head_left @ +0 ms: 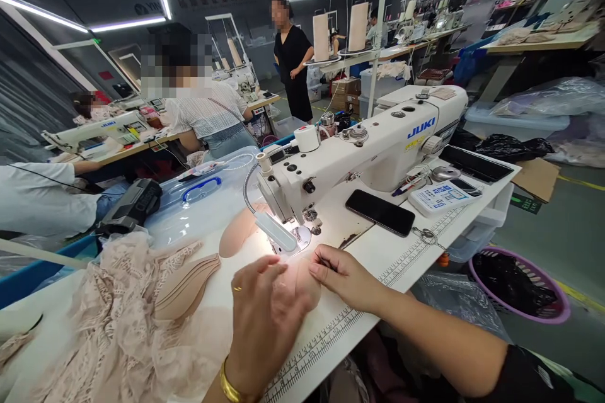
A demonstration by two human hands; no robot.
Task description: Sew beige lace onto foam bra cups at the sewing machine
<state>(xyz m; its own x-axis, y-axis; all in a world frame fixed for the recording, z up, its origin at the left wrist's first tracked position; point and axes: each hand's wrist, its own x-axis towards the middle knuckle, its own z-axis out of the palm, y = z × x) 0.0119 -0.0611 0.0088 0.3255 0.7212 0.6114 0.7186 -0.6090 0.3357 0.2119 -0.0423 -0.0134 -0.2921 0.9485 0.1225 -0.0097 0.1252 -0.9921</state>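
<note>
My left hand (265, 315) lies flat with its fingers spread on a beige bra cup (302, 283) on the white sewing table (406, 258), just in front of the needle. My right hand (340, 274) pinches the cup's right edge between thumb and fingers. The white JUKI sewing machine (378, 145) stands right behind, its small lamp (276, 233) lighting the cup. A stack of beige cups (186, 286) lies to the left on a heap of pale pink lace (118, 327). Another cup (239, 230) rests behind the lamp.
A black phone (380, 212) and a control panel (442, 195) lie right of the machine. A clear plastic bin lid (203, 201) sits behind at left. A purple basket (520, 283) stands on the floor at right. Other people work at machines at left; one stands behind.
</note>
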